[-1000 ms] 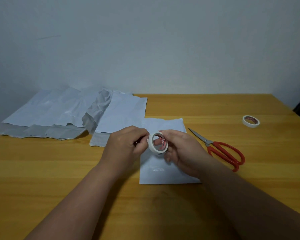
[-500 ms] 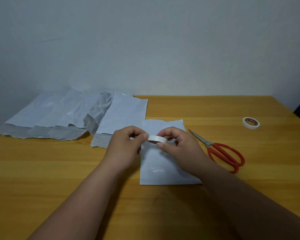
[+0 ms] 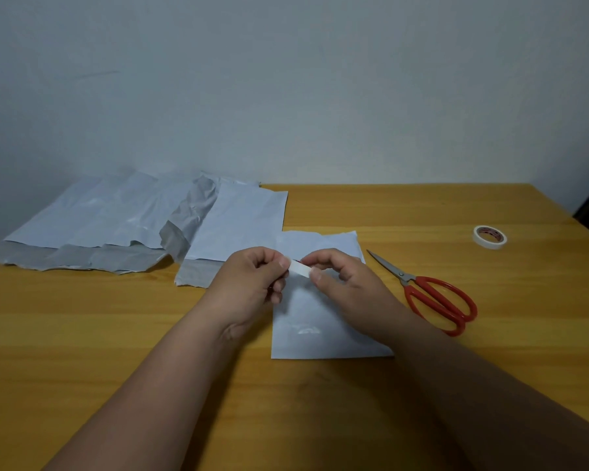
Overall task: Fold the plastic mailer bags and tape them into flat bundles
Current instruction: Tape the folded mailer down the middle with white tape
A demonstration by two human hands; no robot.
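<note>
Wooden table (image 3: 82, 334) against a plain pale wall (image 3: 286, 79) (dark edge at far right).

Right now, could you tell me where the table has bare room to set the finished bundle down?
Bare wood lies at the near left, below the unfolded mailer bags and left of the left hand. Another patch runs along the far edge, between those bags and the spare tape roll. It is crowded around the folded mailer, both hands and the scissors.

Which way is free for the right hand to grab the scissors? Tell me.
Probably straight to its right: the scissors lie on bare table just beside the right hand, nothing between. But its fingers hold the tape.
</note>
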